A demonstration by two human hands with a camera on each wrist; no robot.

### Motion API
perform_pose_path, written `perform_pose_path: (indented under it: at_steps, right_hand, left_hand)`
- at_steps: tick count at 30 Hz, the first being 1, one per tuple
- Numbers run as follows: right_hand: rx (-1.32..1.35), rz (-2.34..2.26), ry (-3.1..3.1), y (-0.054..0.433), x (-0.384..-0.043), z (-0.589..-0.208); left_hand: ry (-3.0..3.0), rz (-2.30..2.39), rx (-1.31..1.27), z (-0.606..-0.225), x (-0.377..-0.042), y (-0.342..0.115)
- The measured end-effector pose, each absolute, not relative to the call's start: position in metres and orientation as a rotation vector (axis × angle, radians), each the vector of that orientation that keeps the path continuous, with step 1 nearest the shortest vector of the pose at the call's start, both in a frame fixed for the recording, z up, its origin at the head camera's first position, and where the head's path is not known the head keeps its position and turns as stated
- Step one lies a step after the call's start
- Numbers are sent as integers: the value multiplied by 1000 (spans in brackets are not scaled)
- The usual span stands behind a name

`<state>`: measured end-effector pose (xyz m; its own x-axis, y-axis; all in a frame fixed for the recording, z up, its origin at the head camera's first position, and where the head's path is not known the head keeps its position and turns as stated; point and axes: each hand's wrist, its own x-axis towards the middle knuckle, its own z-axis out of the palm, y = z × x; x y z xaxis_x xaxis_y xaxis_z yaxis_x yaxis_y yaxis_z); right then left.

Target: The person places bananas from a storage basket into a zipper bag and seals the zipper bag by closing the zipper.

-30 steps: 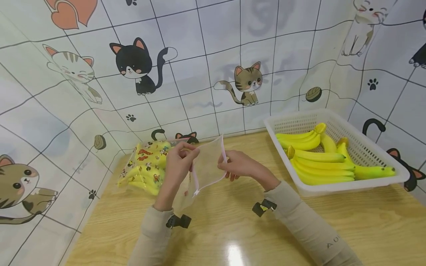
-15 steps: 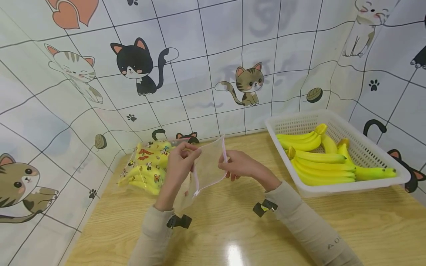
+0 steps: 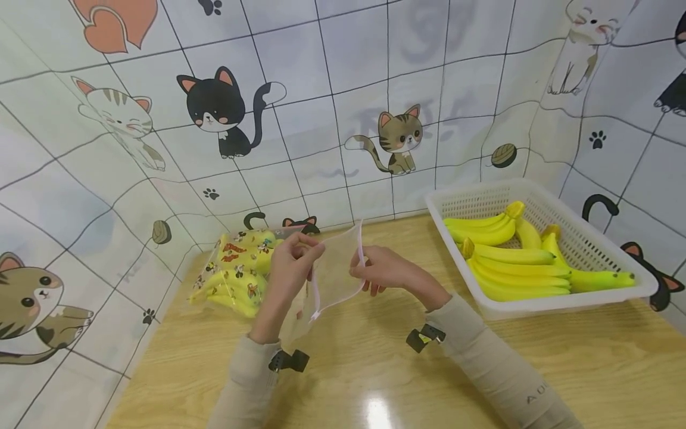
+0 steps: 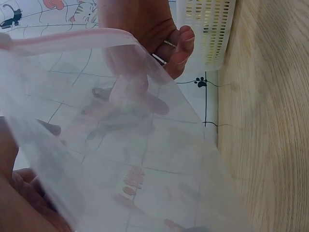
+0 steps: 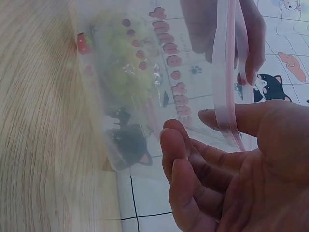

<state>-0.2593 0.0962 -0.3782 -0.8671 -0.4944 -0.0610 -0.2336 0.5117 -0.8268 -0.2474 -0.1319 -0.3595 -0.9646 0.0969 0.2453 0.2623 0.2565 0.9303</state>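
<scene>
A translucent zip-lock bag point(image 3: 337, 265) with pink zip edges is held up above the table, its mouth spread apart between both hands. My left hand point(image 3: 289, 265) pinches one edge between thumb and fingers. My right hand point(image 3: 383, 266) grips the opposite edge; in the right wrist view its thumb point(image 5: 241, 118) is inside the mouth and its fingers point(image 5: 176, 145) lie outside. Small strawberries and pink lettering are printed on the bag's side point(image 5: 171, 60). In the left wrist view, parts of the right hand point(image 4: 137, 24) show through the film. I see nothing inside the bag.
Behind the left hand lies a clear printed bag point(image 3: 236, 268) packed with yellow bananas. A white slotted basket point(image 3: 568, 307) at the right holds several banana bunches point(image 3: 514, 268). The wooden table point(image 3: 375, 369) meets a cat-patterned wall covering point(image 3: 332, 137) at the back.
</scene>
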Motion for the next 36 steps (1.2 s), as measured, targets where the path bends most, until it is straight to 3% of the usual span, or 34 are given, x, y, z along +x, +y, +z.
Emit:
perform_pose_path:
  at_steps: [36]
  right_hand:
    - [-609,-1267,2488,96,-257,-379]
  left_hand:
    - [-2401,-1798,-336,-361,-245,-128]
